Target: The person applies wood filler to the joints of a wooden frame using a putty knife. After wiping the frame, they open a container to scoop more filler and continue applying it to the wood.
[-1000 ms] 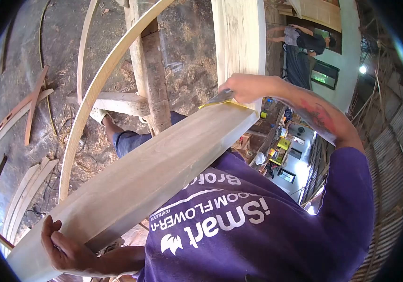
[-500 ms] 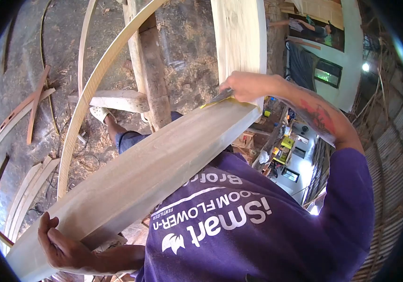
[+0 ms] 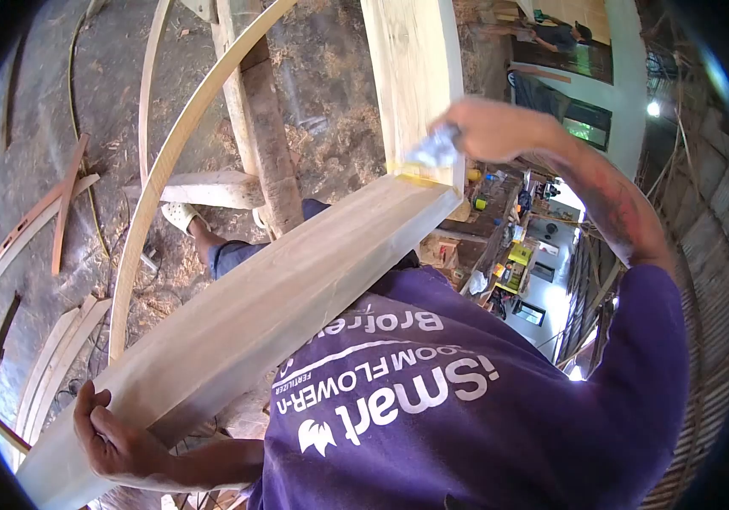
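My right hand (image 3: 500, 129) is closed around a putty knife (image 3: 435, 148), whose metal blade is blurred by motion. The blade hovers just above a joint between two pale boards. Yellow putty (image 3: 422, 180) lies in a strip along that joint. A long wooden beam (image 3: 271, 280) runs diagonally from the joint to the lower left. It meets an upright board (image 3: 415, 68) at the top. My left hand (image 3: 122, 442) rests at the beam's lower-left end, fingers curled; whatever is in them, if anything, is hidden.
A curved wooden strip (image 3: 177, 161) arches beyond the beam. Rough timber supports (image 3: 271, 144) stand behind it. Loose wood strips (image 3: 62, 357) lie on the dusty floor at left. At right are a cluttered bench (image 3: 509, 263) and another person (image 3: 560, 36) in the distance.
My right hand has lifted the putty knife off the beam and moved right and slightly up, uncovering the yellow strip at the joint. My left hand has stayed nearly still.
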A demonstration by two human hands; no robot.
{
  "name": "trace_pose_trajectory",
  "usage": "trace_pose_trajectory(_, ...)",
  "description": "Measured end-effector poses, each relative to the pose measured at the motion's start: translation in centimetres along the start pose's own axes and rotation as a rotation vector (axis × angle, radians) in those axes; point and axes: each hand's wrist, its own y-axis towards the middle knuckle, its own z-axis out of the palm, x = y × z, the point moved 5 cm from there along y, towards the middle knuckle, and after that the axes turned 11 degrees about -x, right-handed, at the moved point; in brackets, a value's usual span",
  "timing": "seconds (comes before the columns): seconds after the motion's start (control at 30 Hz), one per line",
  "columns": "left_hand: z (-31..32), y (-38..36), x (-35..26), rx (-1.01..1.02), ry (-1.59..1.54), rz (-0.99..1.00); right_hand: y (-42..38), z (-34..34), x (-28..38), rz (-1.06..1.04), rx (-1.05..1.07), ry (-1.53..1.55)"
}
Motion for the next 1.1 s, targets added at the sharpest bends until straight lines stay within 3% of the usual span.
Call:
trace_pose_trajectory(0.13,0.3,0.0,-0.8,0.013,0.045,-0.024,4.1,2.1,-0.7,-0.167,0.017,-0.055)
trace_pose_trajectory(0.3,0.0,0.2,-0.2,0.019,0.021,-0.037,7.2,5.6,-2.5,-0.16,0.146,-0.079)
trace_pose_trajectory(0.7,0.0,0.5,-0.7,0.017,0.082,-0.048,3.7,6.7,-2.5,-0.051,0.178,-0.059)
trace_pose_trajectory(0.9,0.1,0.6,-0.1,0.03,0.033,-0.058,0.8,2.7,-0.8,-0.025,0.313,-0.023)
trace_pose_trajectory(0.93,0.1,0.6,-0.1,0.021,0.033,-0.066,1.3,2.3,-0.8,-0.032,0.312,-0.033)
trace_pose_trajectory(1.0,0.1,0.4,-0.1,0.005,0.052,-0.071,3.0,1.1,-1.2,-0.073,0.109,0.011)
trace_pose_trajectory(1.1,0.2,0.7,-0.5,0.041,0.049,-0.058,5.3,2.7,-0.9,-0.201,0.129,-0.004)
